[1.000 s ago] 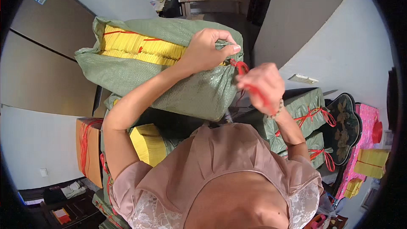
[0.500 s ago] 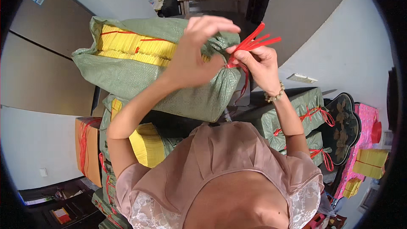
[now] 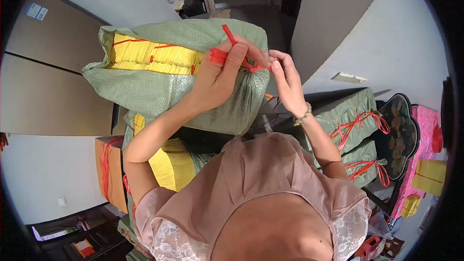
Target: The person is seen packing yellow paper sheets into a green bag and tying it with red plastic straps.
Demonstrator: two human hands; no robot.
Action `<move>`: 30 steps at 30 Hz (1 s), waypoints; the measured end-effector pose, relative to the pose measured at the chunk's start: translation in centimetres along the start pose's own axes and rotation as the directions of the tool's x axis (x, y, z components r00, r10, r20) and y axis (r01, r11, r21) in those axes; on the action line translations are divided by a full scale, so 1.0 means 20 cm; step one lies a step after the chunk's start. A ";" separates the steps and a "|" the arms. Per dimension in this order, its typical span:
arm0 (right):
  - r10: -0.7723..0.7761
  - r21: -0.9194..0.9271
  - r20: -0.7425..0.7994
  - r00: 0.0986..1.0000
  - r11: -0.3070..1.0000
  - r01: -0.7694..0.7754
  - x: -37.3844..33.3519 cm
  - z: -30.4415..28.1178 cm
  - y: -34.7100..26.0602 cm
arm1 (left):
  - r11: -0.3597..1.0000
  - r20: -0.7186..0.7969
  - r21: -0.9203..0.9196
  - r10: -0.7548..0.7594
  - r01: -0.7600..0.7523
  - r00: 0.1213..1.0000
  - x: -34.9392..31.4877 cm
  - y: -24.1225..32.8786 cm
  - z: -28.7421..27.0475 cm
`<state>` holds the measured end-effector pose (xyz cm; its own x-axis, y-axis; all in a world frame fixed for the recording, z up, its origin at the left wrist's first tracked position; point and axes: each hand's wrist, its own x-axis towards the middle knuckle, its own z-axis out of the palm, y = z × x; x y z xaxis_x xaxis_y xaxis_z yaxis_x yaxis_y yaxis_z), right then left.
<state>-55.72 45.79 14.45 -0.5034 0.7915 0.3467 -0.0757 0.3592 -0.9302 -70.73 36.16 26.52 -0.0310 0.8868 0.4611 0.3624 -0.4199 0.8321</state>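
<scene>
Green sack [image 3: 145,92], its right end drawn together between our hands

We had the sack lying lengthwise from left to right in front of us, its mouth gaping along the top and its right end gathered. Yellow paper [image 3: 154,55] showed in two rows through the opening, with thin red bands [image 3: 166,46] on it.

Our left hand [image 3: 218,77] was over the right part of the sack, fingers curled and thumb pressed in to pinch the red ribbon [image 3: 229,35], one tail of which stuck up past the forefinger. Our right hand [image 3: 288,86] was just beside that end; its thumb and forefinger seemed to pinch a strand of the same ribbon, the other fingers loosely extended.

We judged the sack heavy, packed as it was with paper. Its woven skin looked soft and ready to crease, and the sheen suggested a slightly slippery surface. We thought the paper edges might bend under a hard squeeze. Underneath, at both ends, seemed the best hold; the gathered folds suited a pinch, while the ribbon looked too slight to lift by.

On the left stood a brown carton [image 3: 117,179] and, nearer our body, a yellow stack [image 3: 173,166]; on the right lay other green sacks [image 3: 336,116] tied in red.
</scene>
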 end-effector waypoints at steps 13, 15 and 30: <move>-0.089 -0.095 -0.148 0.985 0.993 0.075 0.43 0.01 -0.02 | 0.878 0.092 -0.383 -0.275 0.289 0.957 -0.13 0.05 0.12; -0.381 -0.226 -0.125 0.916 0.910 0.347 0.52 0.07 -0.03 | 0.923 -0.070 -0.247 -0.321 0.295 0.945 -0.14 0.10 0.18; -0.424 -0.446 0.086 0.901 0.793 0.416 0.63 -0.05 -0.05 | 0.869 -0.233 -0.451 -0.336 0.205 0.912 -0.19 0.02 0.16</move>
<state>-61.05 55.82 19.93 -0.4960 0.5184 0.6966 0.1149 0.8343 -0.5392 -67.51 33.29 24.14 -0.3674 0.9054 0.2129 -0.1116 -0.2702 0.9563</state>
